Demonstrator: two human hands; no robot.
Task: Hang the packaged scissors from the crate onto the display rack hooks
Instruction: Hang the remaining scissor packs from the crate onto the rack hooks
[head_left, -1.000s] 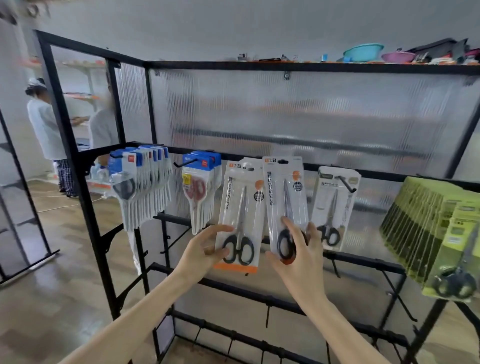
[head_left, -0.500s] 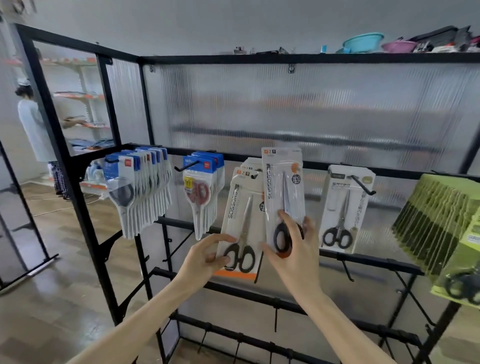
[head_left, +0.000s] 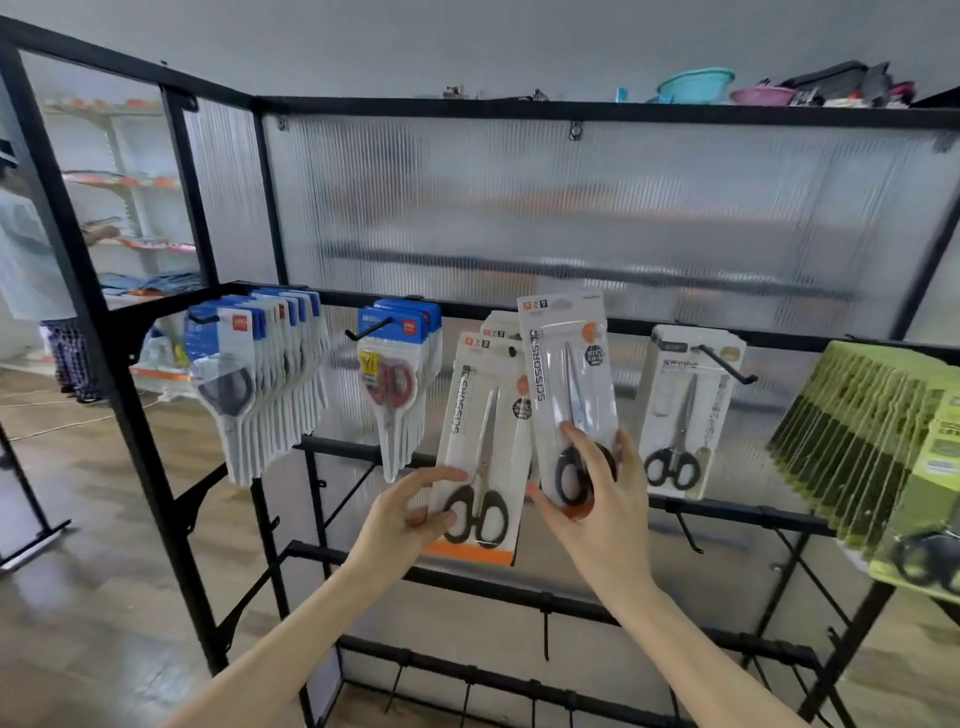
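Observation:
My left hand (head_left: 410, 512) pinches the lower left edge of a white scissors pack (head_left: 480, 447) with black handles and an orange bottom strip. This pack hangs tilted from a hook near its top, with another pack behind it. My right hand (head_left: 597, 499) grips a second identical scissors pack (head_left: 563, 374) at its black handles and holds it upright, its top above the black rack bar (head_left: 779, 338). The crate is out of view.
Blue-topped scissors packs (head_left: 260, 384) fill the left hook, and red-handled ones (head_left: 397, 379) hang beside them. A small black scissors pack (head_left: 683, 410) hangs to the right on a long hook (head_left: 727, 364). Green packs (head_left: 878, 441) crowd the far right. A person (head_left: 36, 291) stands behind the rack at left.
My right hand has raised its pack higher, so its top now stands above the bar. The left pack has tilted and dropped a little relative to it. My view has shifted closer.

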